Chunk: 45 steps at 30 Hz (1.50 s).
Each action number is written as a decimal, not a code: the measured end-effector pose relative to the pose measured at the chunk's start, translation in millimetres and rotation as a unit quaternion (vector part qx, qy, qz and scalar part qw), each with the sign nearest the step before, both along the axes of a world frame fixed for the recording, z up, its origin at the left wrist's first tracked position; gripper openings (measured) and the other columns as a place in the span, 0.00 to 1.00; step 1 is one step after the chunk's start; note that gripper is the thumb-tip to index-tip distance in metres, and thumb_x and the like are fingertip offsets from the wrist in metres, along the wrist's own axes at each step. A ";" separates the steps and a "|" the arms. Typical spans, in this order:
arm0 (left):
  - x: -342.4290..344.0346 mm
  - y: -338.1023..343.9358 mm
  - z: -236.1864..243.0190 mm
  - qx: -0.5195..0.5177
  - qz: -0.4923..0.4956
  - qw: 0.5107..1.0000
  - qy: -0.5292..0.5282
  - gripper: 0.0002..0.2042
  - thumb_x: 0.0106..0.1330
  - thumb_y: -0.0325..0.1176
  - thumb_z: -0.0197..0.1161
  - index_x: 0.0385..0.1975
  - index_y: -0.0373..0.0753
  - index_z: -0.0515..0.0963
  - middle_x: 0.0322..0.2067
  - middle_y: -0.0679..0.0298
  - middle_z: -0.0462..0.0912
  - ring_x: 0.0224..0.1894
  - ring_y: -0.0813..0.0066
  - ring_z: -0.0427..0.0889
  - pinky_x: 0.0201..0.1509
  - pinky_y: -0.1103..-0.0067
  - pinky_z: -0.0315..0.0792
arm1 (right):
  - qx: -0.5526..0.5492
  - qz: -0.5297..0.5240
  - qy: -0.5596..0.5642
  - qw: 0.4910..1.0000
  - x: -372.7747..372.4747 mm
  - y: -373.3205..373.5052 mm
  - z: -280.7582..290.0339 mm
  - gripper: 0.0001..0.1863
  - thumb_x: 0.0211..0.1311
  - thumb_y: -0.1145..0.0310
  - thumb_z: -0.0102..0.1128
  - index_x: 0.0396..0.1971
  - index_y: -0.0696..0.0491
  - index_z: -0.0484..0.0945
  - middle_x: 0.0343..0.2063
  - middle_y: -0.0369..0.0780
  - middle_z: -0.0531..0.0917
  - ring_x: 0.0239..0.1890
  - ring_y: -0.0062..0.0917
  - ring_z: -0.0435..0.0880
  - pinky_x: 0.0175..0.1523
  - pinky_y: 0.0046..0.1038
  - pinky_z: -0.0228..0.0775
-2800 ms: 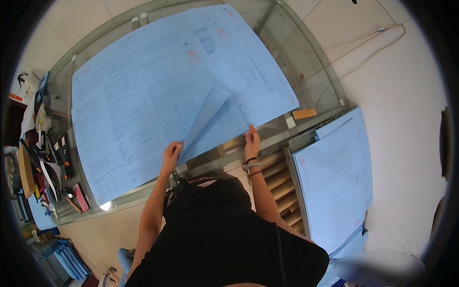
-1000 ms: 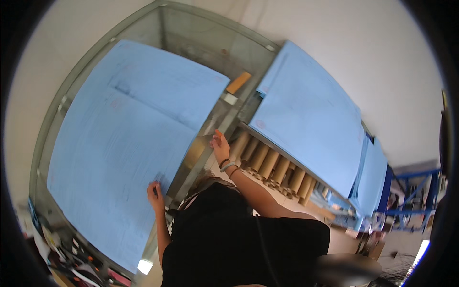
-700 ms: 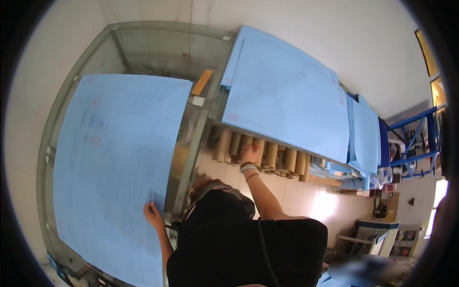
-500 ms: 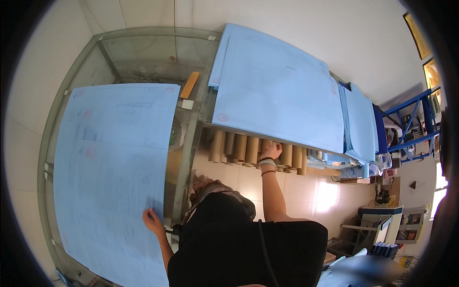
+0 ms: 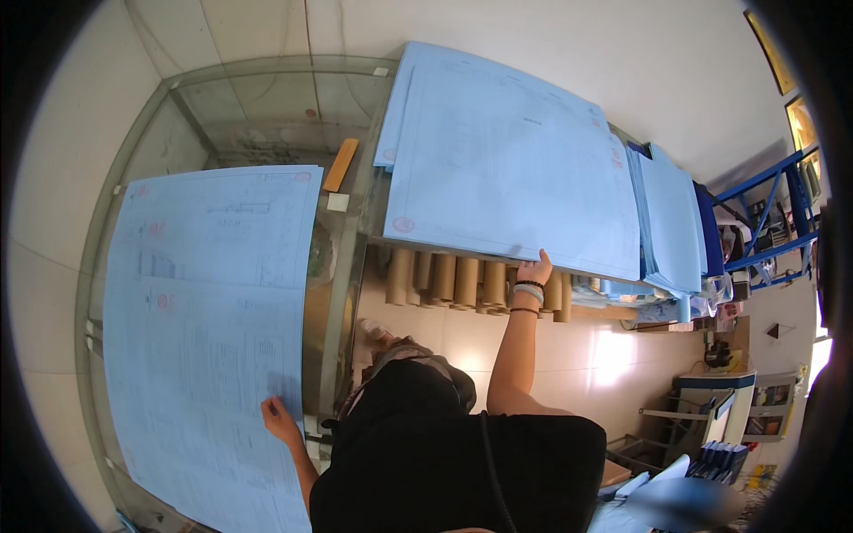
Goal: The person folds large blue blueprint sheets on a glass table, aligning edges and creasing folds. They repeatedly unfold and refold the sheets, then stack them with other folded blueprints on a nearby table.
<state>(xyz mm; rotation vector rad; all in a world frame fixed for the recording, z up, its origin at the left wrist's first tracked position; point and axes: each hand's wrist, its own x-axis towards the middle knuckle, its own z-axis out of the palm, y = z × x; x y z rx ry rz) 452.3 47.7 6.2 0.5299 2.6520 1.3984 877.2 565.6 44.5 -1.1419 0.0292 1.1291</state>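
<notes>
My left hand (image 5: pixel 280 419) rests on the large printed blue sheets (image 5: pixel 204 355) on a glass-topped table (image 5: pixel 329 355), near their right edge; its fingers are curled closed, and what they hold, if anything, is too small to tell. My right hand (image 5: pixel 536 269), with dark and pale bands at the wrist, reaches to the near edge of another stack of blue sheets (image 5: pixel 506 169), its fingers closed on that edge. Rows of brown cardboard tubes (image 5: pixel 462 284) stand beneath this stack, partly behind the hand. A narrow wooden piece (image 5: pixel 342 164) lies between the two groups of sheets.
Further blue sheets (image 5: pixel 666 222) lie at the right, beside a blue metal frame (image 5: pixel 764 249). A large machine (image 5: pixel 706 409) stands at the lower right on the tiled floor (image 5: pixel 586 391). A white wall (image 5: pixel 640 71) runs behind the stacks.
My view has turned rightward. My right hand has left the first sheets and moved right to the other stack's edge. The lifted sheet corner under my left hand now lies flat.
</notes>
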 end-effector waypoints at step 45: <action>153.7 567.4 148.2 -0.020 -0.723 0.667 0.178 0.15 0.65 0.47 0.59 0.29 0.40 0.81 0.19 0.57 0.76 0.21 0.59 0.73 0.27 0.67 0.67 | 0.099 -0.170 -0.300 0.933 8.3 78.1 77.2 0.14 0.55 0.68 0.70 0.34 0.57 0.75 0.34 0.34 0.77 0.37 0.18 0.74 0.45 0.21 0.69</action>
